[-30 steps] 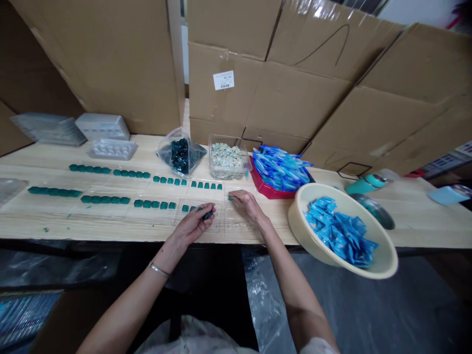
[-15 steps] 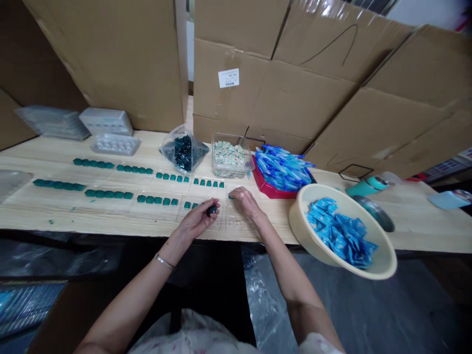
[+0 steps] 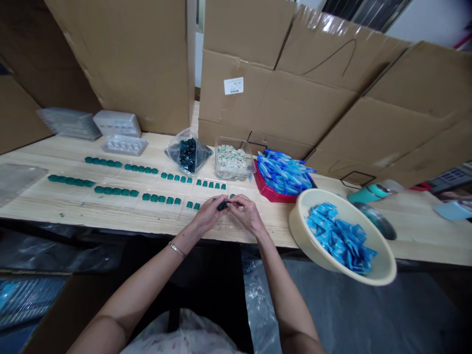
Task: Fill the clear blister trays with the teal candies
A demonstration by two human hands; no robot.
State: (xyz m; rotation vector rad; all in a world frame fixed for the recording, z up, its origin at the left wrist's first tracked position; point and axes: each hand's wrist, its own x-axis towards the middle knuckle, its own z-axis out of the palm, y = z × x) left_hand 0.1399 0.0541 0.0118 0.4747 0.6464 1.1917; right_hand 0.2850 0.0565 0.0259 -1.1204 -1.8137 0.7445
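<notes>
My left hand (image 3: 208, 214) and my right hand (image 3: 244, 211) meet fingertip to fingertip over the near edge of the wooden table (image 3: 73, 209). Both are closed, pinching small dark green pieces (image 3: 222, 205) between them. They hover over a clear plastic blister tray (image 3: 236, 223). To the left, several more clear trays lie in two rows, each holding a line of green pieces (image 3: 114, 191). Behind my hands sits a clear bag of dark green pieces (image 3: 189, 153).
A clear box of small patterned packets (image 3: 231, 160), a red tray of blue sachets (image 3: 283, 173) and a cream bowl of blue packets (image 3: 341, 236) stand to the right. A teal cup (image 3: 367, 192) lies beyond. Stacked empty trays (image 3: 118, 130) and cardboard boxes (image 3: 280, 88) line the back.
My right hand left the tray slot and drew back to meet my left hand, which rose with its green pieces. The view shifted slightly right.
</notes>
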